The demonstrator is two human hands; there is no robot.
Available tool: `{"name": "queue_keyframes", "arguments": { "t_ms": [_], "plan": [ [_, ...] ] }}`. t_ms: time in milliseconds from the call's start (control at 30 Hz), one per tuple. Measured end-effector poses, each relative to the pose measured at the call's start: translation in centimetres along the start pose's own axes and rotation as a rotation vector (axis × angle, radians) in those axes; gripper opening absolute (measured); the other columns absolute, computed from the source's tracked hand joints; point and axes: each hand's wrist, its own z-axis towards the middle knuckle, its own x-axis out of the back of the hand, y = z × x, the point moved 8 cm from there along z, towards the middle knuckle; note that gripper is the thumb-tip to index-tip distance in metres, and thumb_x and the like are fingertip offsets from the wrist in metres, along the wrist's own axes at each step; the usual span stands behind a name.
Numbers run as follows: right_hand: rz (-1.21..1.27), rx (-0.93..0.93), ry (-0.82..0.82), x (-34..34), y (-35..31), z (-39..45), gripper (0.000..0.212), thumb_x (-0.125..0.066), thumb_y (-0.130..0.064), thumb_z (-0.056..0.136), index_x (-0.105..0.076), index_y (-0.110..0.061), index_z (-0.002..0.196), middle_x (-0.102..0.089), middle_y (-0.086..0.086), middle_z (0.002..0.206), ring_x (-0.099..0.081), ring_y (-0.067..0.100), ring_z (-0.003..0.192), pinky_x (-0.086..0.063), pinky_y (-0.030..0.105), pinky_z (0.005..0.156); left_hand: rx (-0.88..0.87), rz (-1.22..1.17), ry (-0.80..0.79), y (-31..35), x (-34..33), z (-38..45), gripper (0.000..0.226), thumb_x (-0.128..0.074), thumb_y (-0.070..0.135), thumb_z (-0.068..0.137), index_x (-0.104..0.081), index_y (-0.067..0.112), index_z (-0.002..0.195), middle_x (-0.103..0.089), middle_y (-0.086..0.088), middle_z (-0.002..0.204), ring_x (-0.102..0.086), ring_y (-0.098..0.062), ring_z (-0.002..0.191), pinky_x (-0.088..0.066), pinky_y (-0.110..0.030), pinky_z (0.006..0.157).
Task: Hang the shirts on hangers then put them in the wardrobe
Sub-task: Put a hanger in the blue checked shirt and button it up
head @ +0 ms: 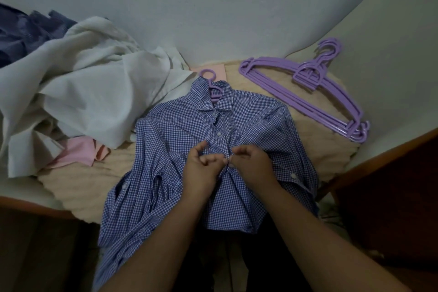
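Shirt (187, 149) lies flat on the bed (260, 92), collar away, hanger (209, 83) inside, long axis toward the person. Both hands, left (201, 166) and right (251, 163), pinch its placket mid-chest, equally near.

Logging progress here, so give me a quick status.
Both hands, left hand and right hand, pinching checked shirt placket. Hanger already inside. Nothing in the way.
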Motion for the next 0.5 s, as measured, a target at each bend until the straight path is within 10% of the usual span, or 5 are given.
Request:
{"name": "queue_keyframes", "arguments": {
  "t_ms": [500],
  "plan": [
    [-0.109,0.134,-0.102,-0.5,-0.7,0.5,0.02,-0.059,0.002,0.087,-0.068,0.0,0.105,-0.064,-0.004,0.087,-0.057,-0.007,0.076,-0.044,0.001,0.065,0.123,-0.075,-0.077,-0.4,-0.1,0.6,0.065,-0.07,-0.005,0.08,-0.041,0.007,0.138,-0.075,-0.003,0.087,-0.071,-0.017,0.09,-0.054,-0.034,0.09]
  ]
}}
